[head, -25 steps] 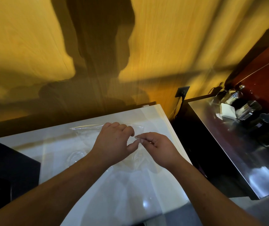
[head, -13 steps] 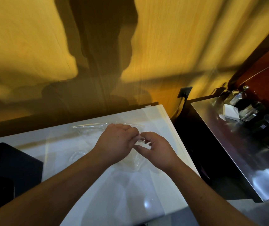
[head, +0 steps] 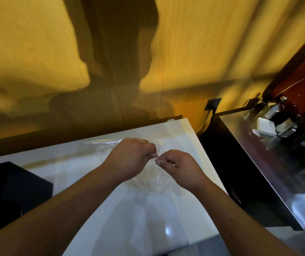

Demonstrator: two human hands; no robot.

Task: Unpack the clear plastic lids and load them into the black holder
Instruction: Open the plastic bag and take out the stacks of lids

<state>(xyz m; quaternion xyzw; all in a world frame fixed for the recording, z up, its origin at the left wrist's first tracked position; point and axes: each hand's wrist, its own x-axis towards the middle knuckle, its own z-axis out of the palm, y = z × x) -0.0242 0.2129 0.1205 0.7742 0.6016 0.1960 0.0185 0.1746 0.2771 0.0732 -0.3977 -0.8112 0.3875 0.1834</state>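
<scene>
Lids bagged, right of black holder | left hand and right hand both pinch bag film, fingers curled | I'd pull apart evenly, keeping lids from spilling

The holder is cut off at left. The left hand and right hand hide the middle of the bag; its lids are too faint to count.

The clear plastic bag lies flat and crinkled, bunched just beneath the pinching fingertips of the left hand and right hand; lids inside are indistinct. The black holder sits well left of the fingers.
</scene>
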